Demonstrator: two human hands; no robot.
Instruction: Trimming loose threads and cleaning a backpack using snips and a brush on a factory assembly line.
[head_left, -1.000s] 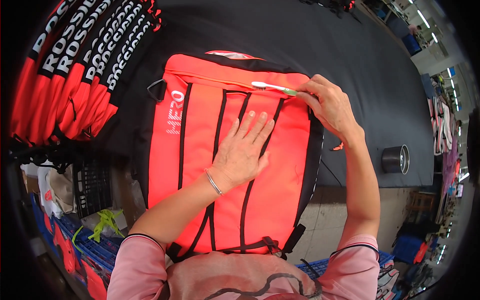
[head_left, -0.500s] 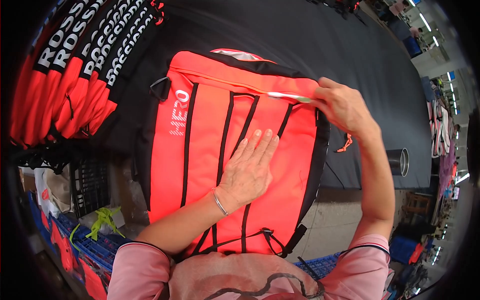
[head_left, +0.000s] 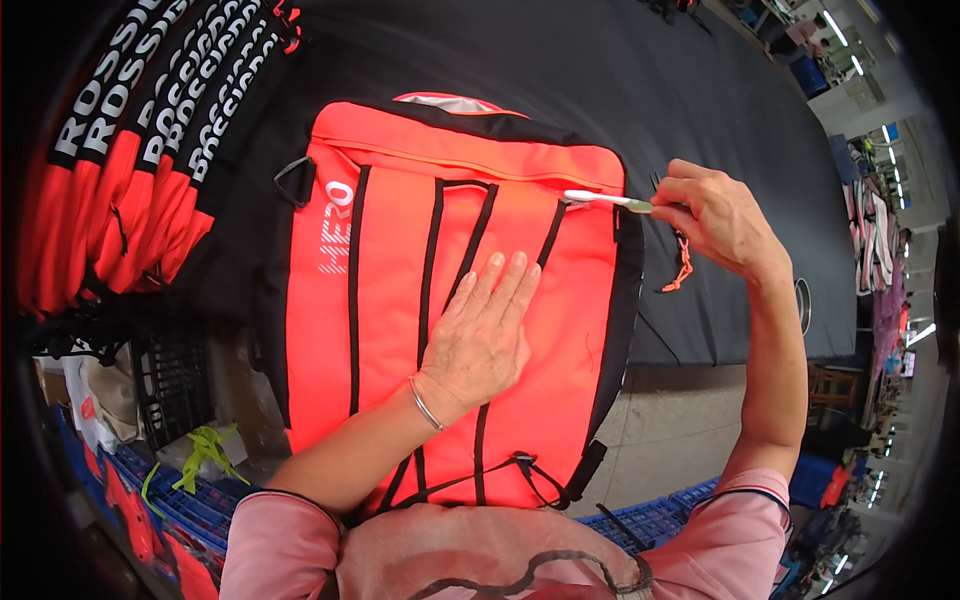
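A bright red-orange backpack [head_left: 395, 290] with black straps and black side panels lies flat before me. My left hand [head_left: 480, 335] rests on its front, fingers stretched out and palm down, between the black straps. Off the bag's upper right corner, my right hand [head_left: 705, 215] pinches the green end of a slim white toothbrush [head_left: 600, 197]. Its white head touches or hovers just over the fabric below the top seam; I cannot tell which. A loose dark thread shows on the lower right of the front panel.
Several red-and-black bags [head_left: 130, 180] stand stacked at the left on the black-covered table [head_left: 720, 110]. An orange cord [head_left: 680, 265] lies right of the backpack. A black crate [head_left: 172, 385] and blue crates [head_left: 190, 495] are at the lower left. A metal cup-like rim [head_left: 803, 305] shows behind my right forearm.
My right hand has moved right, off the bag's corner, drawing the toothbrush along and leaving more of it visible. The backpack and my left hand appear slightly further left in the view.
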